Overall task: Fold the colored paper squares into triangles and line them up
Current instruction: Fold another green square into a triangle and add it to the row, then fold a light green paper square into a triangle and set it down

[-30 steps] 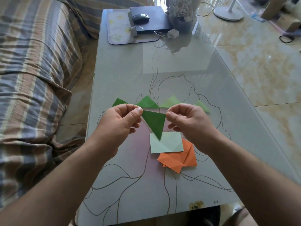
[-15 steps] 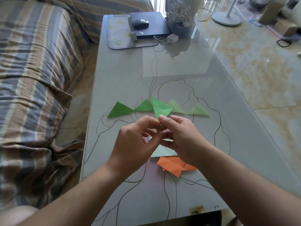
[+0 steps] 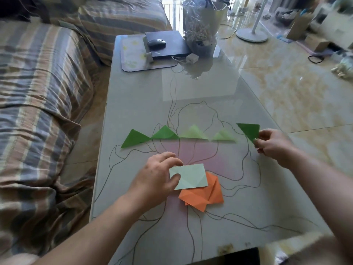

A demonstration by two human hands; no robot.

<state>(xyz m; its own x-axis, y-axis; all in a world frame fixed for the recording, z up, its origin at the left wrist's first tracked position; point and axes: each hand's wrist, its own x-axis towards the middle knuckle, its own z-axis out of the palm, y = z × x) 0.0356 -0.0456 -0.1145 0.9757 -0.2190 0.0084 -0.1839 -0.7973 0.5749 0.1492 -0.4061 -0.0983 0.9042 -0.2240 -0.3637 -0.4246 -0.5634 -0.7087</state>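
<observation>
Right hand (image 3: 271, 145) pinches a green triangle (image 3: 249, 131), ready to end the row; left hand (image 3: 158, 178) grips the pale square (image 3: 189, 178), next to fold

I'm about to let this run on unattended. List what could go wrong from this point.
1. The right hand pinches only one corner of the dark green triangle, so it may swing or unfold before joining the row's right end.
2. The table is glossy, so setting it down could nudge the nearest pale green triangle out of line.
3. The left hand is taking the pale sheet, which lies on the orange papers; lifting it may drag them.
</observation>
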